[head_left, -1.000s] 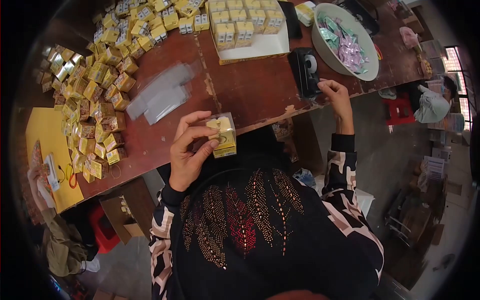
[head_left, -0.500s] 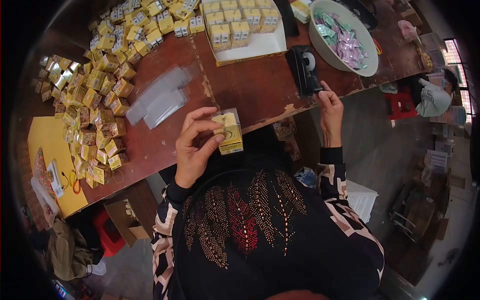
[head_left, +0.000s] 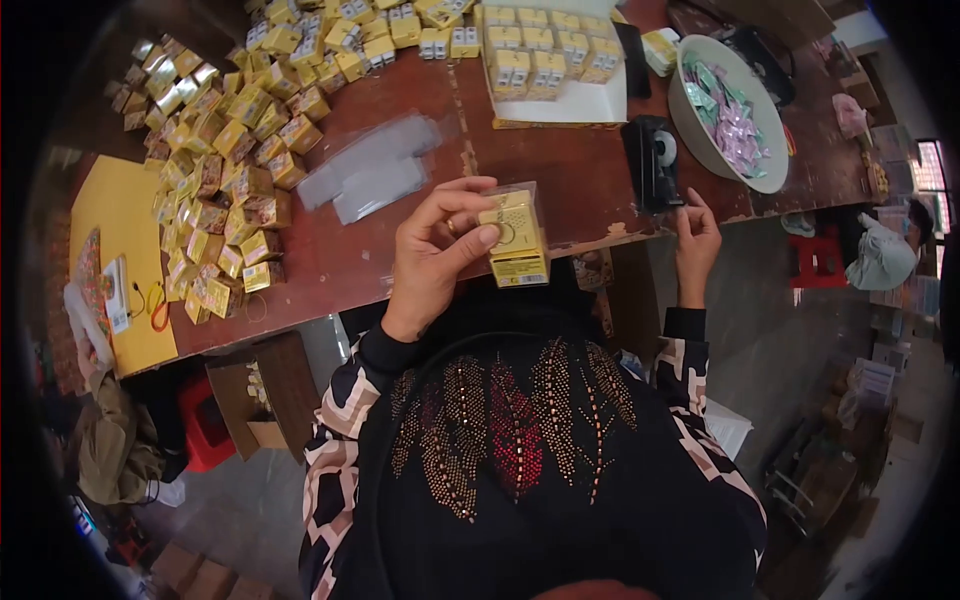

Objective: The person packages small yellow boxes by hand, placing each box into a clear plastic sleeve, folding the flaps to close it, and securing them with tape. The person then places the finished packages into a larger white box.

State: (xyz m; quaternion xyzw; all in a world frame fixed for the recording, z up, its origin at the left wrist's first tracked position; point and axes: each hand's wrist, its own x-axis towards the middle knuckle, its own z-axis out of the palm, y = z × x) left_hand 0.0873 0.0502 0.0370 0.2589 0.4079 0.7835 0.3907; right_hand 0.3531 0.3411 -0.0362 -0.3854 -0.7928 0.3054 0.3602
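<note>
The view shifts, so the table sits lower and farther right in it; against the table edge, the left hand and its box come up and over a little, while the right hand stays at the dispenser. The yellow box, cased in clear plastic that stands slightly above its top, is held in front of the person's chest, over the table's near edge, upright or nearly so. The left thumb presses its near face, with the other fingers around its left side and back; one finger wears a ring. The right thumb and forefinger are narrow, at the dispenser's near end; I cannot tell whether they pinch any tape. Beyond the dispenser stands a pale bowl of green and pink packets. To its left, a white tray bears rows of cased boxes. Clear sheets lie overlapping on the table, between the tray and a large heap of loose yellow boxes. A brown sleeve shows at far left, and another person in pale clothing is beside a red stool at right.
</note>
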